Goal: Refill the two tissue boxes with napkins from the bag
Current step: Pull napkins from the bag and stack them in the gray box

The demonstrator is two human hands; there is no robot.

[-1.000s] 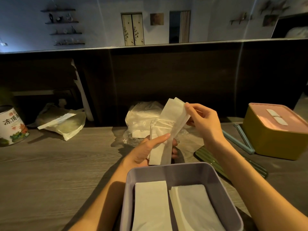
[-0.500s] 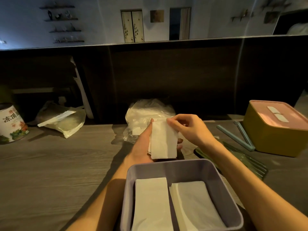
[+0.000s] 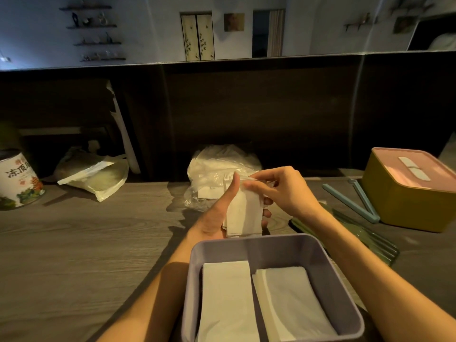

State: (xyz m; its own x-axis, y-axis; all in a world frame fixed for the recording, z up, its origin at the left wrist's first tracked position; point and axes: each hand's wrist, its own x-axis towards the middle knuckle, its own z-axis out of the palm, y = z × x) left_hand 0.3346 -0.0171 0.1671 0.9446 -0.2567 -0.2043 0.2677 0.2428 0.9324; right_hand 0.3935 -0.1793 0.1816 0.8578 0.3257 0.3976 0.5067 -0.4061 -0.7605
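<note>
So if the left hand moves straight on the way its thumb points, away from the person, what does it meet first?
Most likely the clear plastic bag just beyond it. The left hand, gripping the folded napkins, has its thumb aimed up toward the bag. Depth is unclear, but nothing else shows between them.

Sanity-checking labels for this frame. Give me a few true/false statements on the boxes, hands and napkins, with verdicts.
1. The purple box is open and holds two stacks of napkins side by side. True.
2. The yellow box has its lid off. False: its pink lid is on.
3. The left hand holds a folded napkin bundle above the purple box's far edge. True.
4. The right hand rests flat on the table. False: it pinches the bundle's top edge.
5. The clear plastic bag lies inside the purple box. False: it lies on the table beyond the hands.
</note>
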